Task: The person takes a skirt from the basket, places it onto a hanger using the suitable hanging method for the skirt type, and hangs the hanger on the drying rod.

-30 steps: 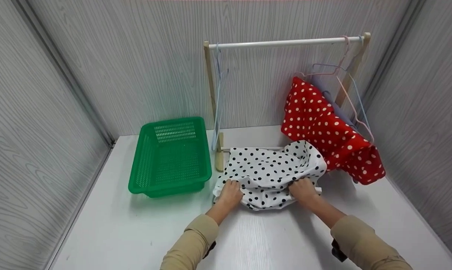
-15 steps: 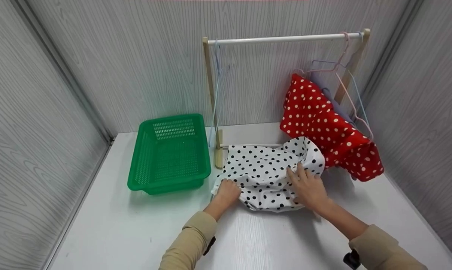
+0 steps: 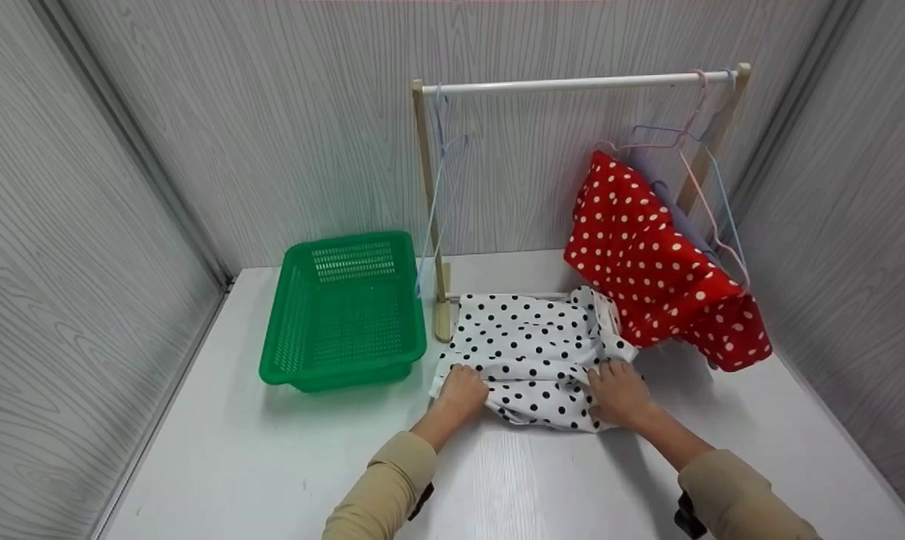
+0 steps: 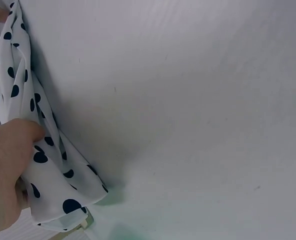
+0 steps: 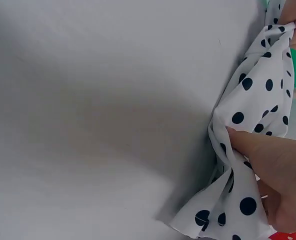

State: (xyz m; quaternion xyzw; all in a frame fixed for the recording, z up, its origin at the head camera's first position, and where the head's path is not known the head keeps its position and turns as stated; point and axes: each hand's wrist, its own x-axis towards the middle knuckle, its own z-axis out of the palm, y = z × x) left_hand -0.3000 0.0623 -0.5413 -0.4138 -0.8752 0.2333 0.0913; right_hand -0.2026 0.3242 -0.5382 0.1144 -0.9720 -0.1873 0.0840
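On white table (image 3: 272,465), grey wood-grain walls (image 3: 122,150) surround.

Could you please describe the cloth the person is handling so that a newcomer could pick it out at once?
On the white table, find the wooden clothes rack right of the green basket. The cloth lies at its foot, gripped by both hands. It is white with black dots, unlike the red white-dotted garment hanging beside it.

- Cloth (image 3: 531,352): white with black dots.
- Dress (image 3: 658,270): red with white dots.
- Basket (image 3: 345,315): green.
- Sleeves (image 3: 392,480): beige.
- Hangers (image 3: 711,195): seem pale pink and blue.
- Table (image 3: 272,465): white.
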